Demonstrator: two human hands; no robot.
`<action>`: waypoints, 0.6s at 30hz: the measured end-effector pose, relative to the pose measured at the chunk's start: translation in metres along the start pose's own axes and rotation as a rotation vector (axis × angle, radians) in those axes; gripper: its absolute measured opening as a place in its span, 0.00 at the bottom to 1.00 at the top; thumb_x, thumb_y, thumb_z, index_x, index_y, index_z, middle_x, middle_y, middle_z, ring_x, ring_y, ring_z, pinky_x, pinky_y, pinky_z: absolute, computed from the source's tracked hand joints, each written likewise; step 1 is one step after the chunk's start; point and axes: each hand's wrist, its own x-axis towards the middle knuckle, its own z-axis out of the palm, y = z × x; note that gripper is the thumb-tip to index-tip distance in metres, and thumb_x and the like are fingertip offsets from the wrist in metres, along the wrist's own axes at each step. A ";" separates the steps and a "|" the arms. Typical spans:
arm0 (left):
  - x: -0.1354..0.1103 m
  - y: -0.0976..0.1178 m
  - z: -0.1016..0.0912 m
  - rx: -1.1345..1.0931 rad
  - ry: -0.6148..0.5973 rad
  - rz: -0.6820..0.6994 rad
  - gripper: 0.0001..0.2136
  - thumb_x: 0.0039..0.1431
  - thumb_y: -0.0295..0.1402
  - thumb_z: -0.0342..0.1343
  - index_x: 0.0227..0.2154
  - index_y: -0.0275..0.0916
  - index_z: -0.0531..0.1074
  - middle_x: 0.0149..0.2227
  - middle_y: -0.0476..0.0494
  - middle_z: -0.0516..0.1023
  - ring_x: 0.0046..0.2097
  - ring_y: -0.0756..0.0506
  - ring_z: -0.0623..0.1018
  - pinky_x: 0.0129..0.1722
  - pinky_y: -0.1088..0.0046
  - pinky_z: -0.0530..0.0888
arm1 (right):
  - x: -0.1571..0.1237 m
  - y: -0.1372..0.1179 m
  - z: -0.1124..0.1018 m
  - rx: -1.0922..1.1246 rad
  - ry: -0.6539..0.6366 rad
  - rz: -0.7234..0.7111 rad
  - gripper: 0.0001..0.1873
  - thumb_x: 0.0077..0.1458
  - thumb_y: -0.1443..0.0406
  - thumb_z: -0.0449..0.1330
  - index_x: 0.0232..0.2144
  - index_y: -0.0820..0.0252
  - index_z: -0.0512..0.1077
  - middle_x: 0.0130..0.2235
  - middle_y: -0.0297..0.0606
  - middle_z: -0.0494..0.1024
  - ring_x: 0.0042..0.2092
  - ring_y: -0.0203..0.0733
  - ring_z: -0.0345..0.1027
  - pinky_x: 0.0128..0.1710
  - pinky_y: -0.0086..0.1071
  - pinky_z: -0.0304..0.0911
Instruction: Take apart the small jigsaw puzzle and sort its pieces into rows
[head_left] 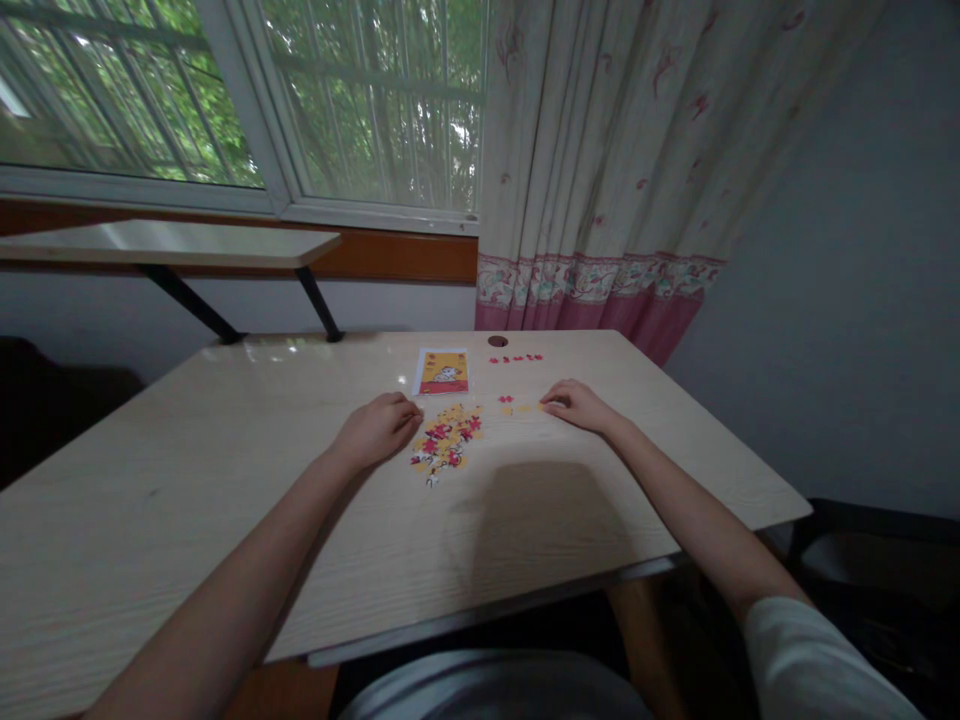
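Note:
A loose heap of small jigsaw puzzle pieces (448, 437) in red, yellow and white lies in the middle of the table. My left hand (382, 428) rests at the heap's left edge with its fingers curled together; what they hold, if anything, is hidden. To the right, my right hand (576, 404) has its thumb and fingertips closed on a yellow puzzle piece (541, 406). That piece is at the right end of a short row of yellow pieces (523, 407). Just above this row sits a red piece (506, 399). Farther back is a row of several red pieces (516, 359).
Behind the heap lies a picture card (444, 373) with a white dog on yellow and red. The wooden table (360, 560) has a round cable hole (498, 341) near its back edge. A raised shelf (172, 243) stands back left. A curtain (592, 180) hangs behind.

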 end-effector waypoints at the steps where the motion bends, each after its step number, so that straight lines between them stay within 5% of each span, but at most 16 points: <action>1: 0.000 0.003 -0.001 0.015 0.010 -0.045 0.18 0.60 0.41 0.40 0.36 0.38 0.73 0.37 0.41 0.74 0.39 0.43 0.73 0.34 0.71 0.68 | 0.000 0.000 0.000 -0.002 0.002 -0.003 0.10 0.53 0.61 0.57 0.34 0.59 0.76 0.35 0.40 0.77 0.38 0.40 0.69 0.42 0.35 0.61; 8: 0.001 0.013 -0.002 0.015 -0.015 -0.287 0.18 0.55 0.46 0.46 0.32 0.39 0.75 0.36 0.40 0.75 0.36 0.42 0.74 0.28 0.72 0.65 | -0.001 0.003 0.002 -0.013 0.026 -0.010 0.11 0.53 0.61 0.58 0.36 0.59 0.76 0.35 0.40 0.77 0.37 0.40 0.69 0.41 0.36 0.60; 18: 0.009 -0.013 0.017 -0.240 -0.041 -0.279 0.13 0.52 0.36 0.49 0.33 0.35 0.74 0.31 0.40 0.78 0.33 0.44 0.75 0.33 0.73 0.67 | 0.002 -0.032 0.004 -0.040 0.137 -0.071 0.10 0.56 0.63 0.55 0.36 0.59 0.74 0.36 0.39 0.78 0.39 0.41 0.68 0.43 0.36 0.59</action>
